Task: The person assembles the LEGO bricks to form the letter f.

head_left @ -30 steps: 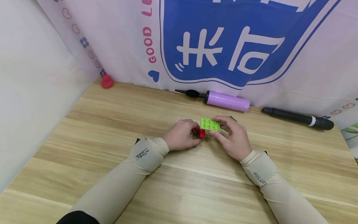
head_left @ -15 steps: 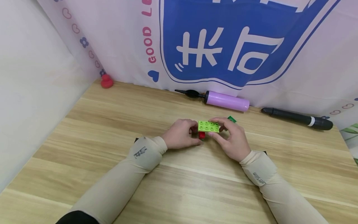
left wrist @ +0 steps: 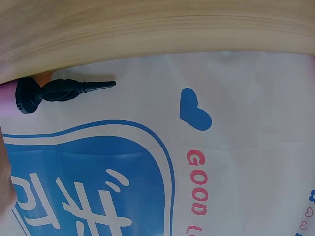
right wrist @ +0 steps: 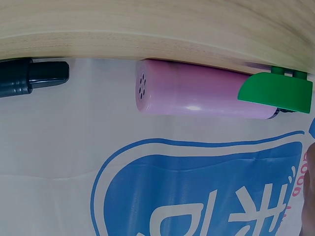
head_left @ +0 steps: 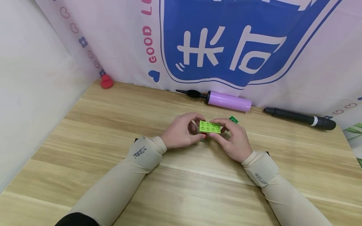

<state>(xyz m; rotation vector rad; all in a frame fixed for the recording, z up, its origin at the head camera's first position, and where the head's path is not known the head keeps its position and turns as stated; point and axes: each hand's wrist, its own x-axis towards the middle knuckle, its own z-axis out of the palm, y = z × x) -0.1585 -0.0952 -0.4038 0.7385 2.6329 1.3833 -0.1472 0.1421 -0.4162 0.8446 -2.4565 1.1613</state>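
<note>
A lime-green toy brick (head_left: 210, 127) with rows of studs is held level between both hands in the head view. My right hand (head_left: 235, 138) pinches its right end between thumb and fingers. At its left end, my left hand (head_left: 181, 130) grips with the index finger at the far corner and the thumb lower, by a red toy brick (head_left: 204, 135). That red brick sits under the lime one, mostly hidden. A bit of green shows below it; its shape is unclear. Beyond the right hand lies a green toy brick (head_left: 233, 119), round-ended in the right wrist view.
A purple hand pump (head_left: 228, 101) with a black nozzle lies along the table's back edge. To its right is a black stick-like object (head_left: 299, 118) with a white band. A red rubber duck (head_left: 106, 81) stands in the back left corner. A printed cloth (head_left: 118, 37) hangs behind.
The lime-green brick has shifted slightly left over the red one. My left index finger and thumb have moved up to it. The green brick behind the right hand has come into fuller view.
</note>
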